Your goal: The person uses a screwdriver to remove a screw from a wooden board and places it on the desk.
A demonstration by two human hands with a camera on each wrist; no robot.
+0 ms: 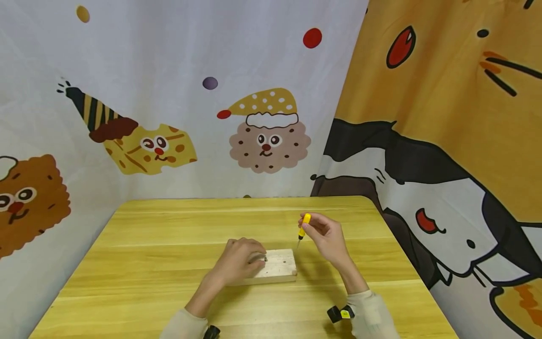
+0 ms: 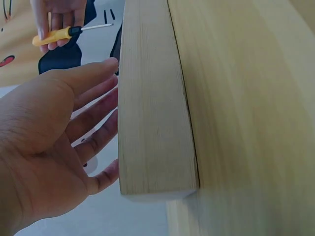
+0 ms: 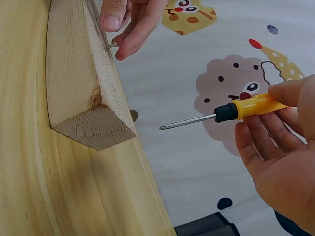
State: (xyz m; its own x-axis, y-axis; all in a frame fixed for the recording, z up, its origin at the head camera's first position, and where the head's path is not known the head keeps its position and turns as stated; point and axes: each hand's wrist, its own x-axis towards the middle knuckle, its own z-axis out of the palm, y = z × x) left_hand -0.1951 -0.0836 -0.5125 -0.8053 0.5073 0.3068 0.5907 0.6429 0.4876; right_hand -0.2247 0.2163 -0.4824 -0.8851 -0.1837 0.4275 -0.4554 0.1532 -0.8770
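A pale wooden block [image 1: 277, 269] lies flat on the table. From its top face a small screw [image 3: 112, 45] sticks up, tilted in the right wrist view. My left hand [image 1: 240, 259] is over the block's left part, thumb and fingers apart on either side of the screw; an index fingertip looks very near it, and contact is unclear. Beyond the block's right end, my right hand [image 1: 329, 238] holds a screwdriver [image 3: 251, 105] by its yellow handle between thumb and fingers. Its metal shaft points down in the head view, with the cross-shaped tip apart from block and screw.
The wood-grain table [image 1: 161, 235] extends around the block on all sides. A cartoon-printed white curtain [image 1: 169, 56] hangs behind its far edge, and an orange printed one [image 1: 444, 94] along the right. Small dark marks dot the block's top.
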